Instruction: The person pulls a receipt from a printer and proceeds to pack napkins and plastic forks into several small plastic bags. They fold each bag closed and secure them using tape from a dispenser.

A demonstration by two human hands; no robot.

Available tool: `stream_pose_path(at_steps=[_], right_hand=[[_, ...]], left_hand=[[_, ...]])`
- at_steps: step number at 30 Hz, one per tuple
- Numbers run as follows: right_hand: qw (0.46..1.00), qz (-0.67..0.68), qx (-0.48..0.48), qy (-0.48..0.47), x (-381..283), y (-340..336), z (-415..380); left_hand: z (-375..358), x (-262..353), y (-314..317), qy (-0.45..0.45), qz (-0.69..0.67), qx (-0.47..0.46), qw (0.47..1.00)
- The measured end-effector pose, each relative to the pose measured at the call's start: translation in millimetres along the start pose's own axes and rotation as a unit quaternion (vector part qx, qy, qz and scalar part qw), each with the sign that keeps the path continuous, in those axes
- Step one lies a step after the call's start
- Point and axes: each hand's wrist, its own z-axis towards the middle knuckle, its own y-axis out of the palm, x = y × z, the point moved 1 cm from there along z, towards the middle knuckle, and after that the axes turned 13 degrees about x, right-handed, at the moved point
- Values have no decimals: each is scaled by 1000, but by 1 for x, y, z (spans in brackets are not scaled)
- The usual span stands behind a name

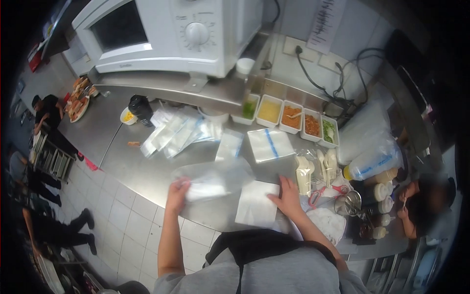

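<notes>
The left grip (178, 193) is pinched nearly closed on the left edge of a blurred clear plastic bag (235, 171); something white shows at the bag, but whether it is inside or beneath I cannot tell. The right grip (288, 197) is loosely open, thumb and fingers apart, touching the right edge of a flat white paper square (256, 203), which lies on the grey steel counter (139, 169) between the 2 grips. Beyond the right grip stand 5 white rectangular plastic tubs (268, 122) in a row. Left to right, they hold something green, something pale yellow, an orange-brown mix with a light utensil in it, a redder-brown mix, and chopped green pieces with something pale on top. Beyond the left grip lies a pile of clear plastic sleeves with white contents (183, 133); farther left, a small round white bowl (130, 122) holds yellow food. Just right of the right grip, clear plastic packs (303, 171) contain cream-coloured cutlery.
</notes>
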Motion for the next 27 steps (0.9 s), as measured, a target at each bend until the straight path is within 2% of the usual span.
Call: stream_pose_path(at_steps=[1, 3, 4, 6, 7, 9, 11, 12, 13, 14, 15, 16, 17, 18, 19, 20, 21, 22, 23, 24, 25, 26, 27], right_hand=[[1000, -4, 4, 7, 0, 0, -3], [987, -26, -157, 27, 2, 7, -1], [987, -27, -153, 29, 2, 10, 2], [955, -17, -297, -16, 0, 16, 12], [956, -18, -292, -16, 0, 16, 20], [930, 128, -306, 157, 3, 15, 34], [949, 120, -235, 172, 10, 2, 57], [961, 122, -143, 205, 13, -9, 66], [968, 110, -40, 222, 34, -3, 69], [973, 117, -12, 199, 46, -12, 78], [976, 125, 15, 175, 51, -20, 84], [976, 126, 12, 175, 53, -25, 82], [993, 40, 79, 75, 48, -35, 81], [988, -47, 144, -27, 46, -40, 78], [978, -61, 182, -81, 48, -40, 72], [979, -60, 178, -79, 51, -39, 62], [995, 61, 58, 46, 57, -36, 48], [967, 178, -64, 169, 61, -32, 34], [967, 179, -66, 170, 58, -30, 21], [927, 259, -107, 250, 52, -25, 6], [872, 334, -146, 326, 47, -20, -6], [871, 335, -148, 327, 44, -15, -15], [887, 311, -162, 302, 41, -8, -23]], left_hand=[[-1, 3, 0, -2, 3, -8, 1000], [-9, 20, 1, -38, -193, 42, 980], [-12, 25, 4, -37, -192, 37, 980], [-16, 33, 13, -4, -277, -30, 960], [-18, 33, 17, -5, -300, -44, 953], [-17, 23, 18, -18, -286, -70, 955], [-19, 20, 29, -42, -233, -83, 968], [-22, 20, 40, -42, -234, -82, 968], [-25, 19, 50, -75, -215, -124, 966], [-29, 18, 58, -108, -195, -164, 961], [-30, 17, 64, -108, -195, -161, 961], [-31, 14, 70, -130, -134, -163, 969], [-33, 14, 76, -153, -72, -165, 972], [-35, 15, 79, -158, -72, -163, 971], [-37, 17, 81, -112, 1, -136, 984], [-40, 21, 81, -65, 76, -108, 989], [-45, 20, 80, -68, 78, -106, 989], [-48, 21, 79, -8, 120, -19, 993], [-52, 23, 78, 53, 161, 66, 983], [-57, 33, 82, 51, 163, 68, 983], [-62, 50, 85, 231, 262, 136, 927], [-67, 60, 87, 399, 349, 196, 825], [-67, 56, 85, 398, 351, 196, 825]])
